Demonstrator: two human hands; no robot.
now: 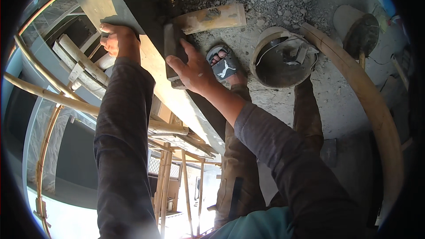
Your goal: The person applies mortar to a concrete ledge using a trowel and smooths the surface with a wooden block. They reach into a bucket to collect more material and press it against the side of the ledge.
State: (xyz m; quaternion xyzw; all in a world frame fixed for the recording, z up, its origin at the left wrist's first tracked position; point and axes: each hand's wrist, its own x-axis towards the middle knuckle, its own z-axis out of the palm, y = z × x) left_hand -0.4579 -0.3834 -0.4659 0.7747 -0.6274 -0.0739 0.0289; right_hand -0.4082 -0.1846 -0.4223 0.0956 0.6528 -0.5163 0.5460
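Observation:
A long ledge [155, 75], pale along its face and dark grey beside it, runs diagonally from the top left. My left hand [120, 43] is closed against its left part, fingers curled over something dark that I cannot make out. Just right of it, my right hand [195, 71] grips a grey, flat rectangular block [172, 40], which lies along the dark side of the ledge. A curved, stained board [208, 17] sits above the block. My sandalled foot [223, 68] is right of my right hand.
Bamboo scaffolding [57, 95] stands left and below the ledge, over a bright drop. On the right are a round bucket [265, 66] with tools inside, a long plank [367, 97] and a second container [343, 20]. Rubble [274, 4] covers the floor at the top.

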